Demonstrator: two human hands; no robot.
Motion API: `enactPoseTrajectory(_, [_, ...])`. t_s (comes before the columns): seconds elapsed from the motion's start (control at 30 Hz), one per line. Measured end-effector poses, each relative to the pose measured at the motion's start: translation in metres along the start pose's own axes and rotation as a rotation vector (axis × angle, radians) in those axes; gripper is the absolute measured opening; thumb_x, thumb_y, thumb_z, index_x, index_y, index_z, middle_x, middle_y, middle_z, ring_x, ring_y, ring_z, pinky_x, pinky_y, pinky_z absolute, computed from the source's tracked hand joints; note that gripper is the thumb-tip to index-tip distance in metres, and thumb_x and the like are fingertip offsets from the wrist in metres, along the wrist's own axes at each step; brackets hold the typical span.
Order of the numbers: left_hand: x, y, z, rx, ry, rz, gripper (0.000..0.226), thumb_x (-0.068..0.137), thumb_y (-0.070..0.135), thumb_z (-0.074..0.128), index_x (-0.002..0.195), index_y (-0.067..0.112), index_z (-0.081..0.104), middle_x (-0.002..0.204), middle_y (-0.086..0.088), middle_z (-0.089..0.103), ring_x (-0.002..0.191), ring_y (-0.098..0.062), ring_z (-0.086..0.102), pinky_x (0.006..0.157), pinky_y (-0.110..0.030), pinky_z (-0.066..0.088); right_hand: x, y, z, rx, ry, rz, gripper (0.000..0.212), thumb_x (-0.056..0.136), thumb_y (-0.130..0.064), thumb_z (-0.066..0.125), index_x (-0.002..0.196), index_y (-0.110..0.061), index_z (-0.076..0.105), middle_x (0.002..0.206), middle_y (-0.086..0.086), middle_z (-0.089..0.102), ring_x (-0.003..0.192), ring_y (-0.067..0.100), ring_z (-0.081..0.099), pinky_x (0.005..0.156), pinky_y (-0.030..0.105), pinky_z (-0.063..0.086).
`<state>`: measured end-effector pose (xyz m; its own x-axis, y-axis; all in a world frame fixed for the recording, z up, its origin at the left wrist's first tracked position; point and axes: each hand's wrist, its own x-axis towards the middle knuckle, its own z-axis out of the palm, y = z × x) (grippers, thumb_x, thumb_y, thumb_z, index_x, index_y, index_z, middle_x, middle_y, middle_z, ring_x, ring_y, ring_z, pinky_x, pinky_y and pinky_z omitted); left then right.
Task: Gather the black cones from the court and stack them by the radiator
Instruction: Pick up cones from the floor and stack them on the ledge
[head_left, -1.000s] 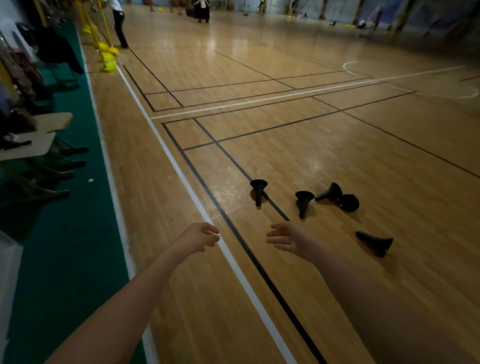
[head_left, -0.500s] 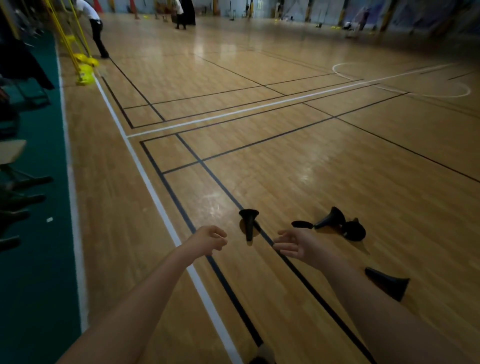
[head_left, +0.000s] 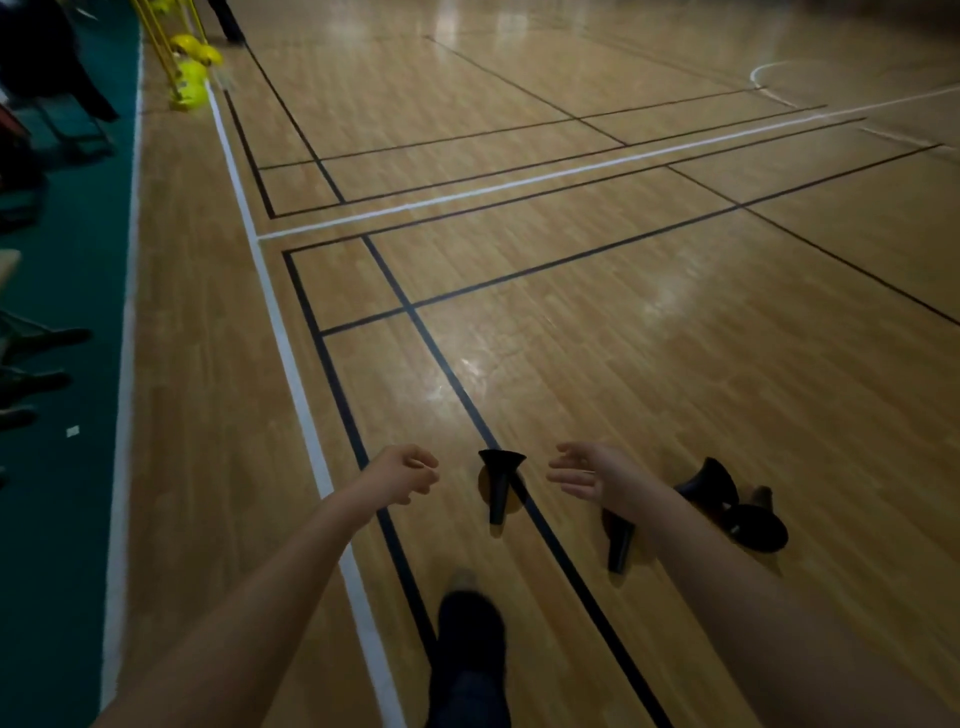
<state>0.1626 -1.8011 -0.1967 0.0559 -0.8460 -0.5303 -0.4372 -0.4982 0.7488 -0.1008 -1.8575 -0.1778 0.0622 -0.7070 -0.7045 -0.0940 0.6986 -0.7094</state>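
Fingers of the left hand (head_left: 402, 473) curl loosely and hold nothing. Those of the right hand (head_left: 592, 475) are spread and empty. Between the two hands a black cone (head_left: 498, 486) sits on a black court line (head_left: 452, 384), wide end far, tip near. A second cone (head_left: 621, 543) shows partly behind the right forearm. Just right of it, a third cone (head_left: 709, 486) and a fourth cone (head_left: 756, 527) lie together. A dark shoe (head_left: 470, 623) is nearest.
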Motion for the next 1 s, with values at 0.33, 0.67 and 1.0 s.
enactPoseTrajectory(0.33, [0.216,0.051,-0.024,-0.126,-0.005,-0.189,0.017,0.092,0.024,0.059,0.109,0.022,0.059,0.111,0.0,0.061,0.097,-0.012,0.062,0.081,-0.03,0.053,0.205,-0.134,-0.008,-0.294,-0.05,0.132,0.034,0.101,-0.022,0.045,0.13,-0.005,0.052,0.122,0.013,0.06,0.108,0.025,0.062,0.09,0.034,0.05])
enactPoseTrajectory(0.67, [0.328,0.008,0.008,-0.343,0.103,-0.422,0.018,0.093,0.023,0.058,0.111,0.018,0.059,0.113,-0.003,0.062,0.1,-0.015,0.061,0.079,-0.026,0.047,0.387,-0.183,-0.014,-0.593,-0.233,0.143,0.035,0.1,-0.024,0.046,0.132,-0.012,0.054,0.116,0.004,0.062,0.107,0.018,0.06,0.087,0.03,0.048])
enactPoseTrajectory(1.0, [0.444,-0.146,0.164,-0.477,0.24,-0.746,0.028,0.096,0.025,0.05,0.117,0.01,0.058,0.108,-0.007,0.061,0.098,-0.021,0.058,0.076,-0.027,0.045,0.579,-0.061,-0.008,-0.919,-0.447,0.153,0.054,0.096,-0.014,0.047,0.147,-0.024,0.036,0.149,0.008,0.037,0.137,0.028,0.035,0.115,0.045,0.028])
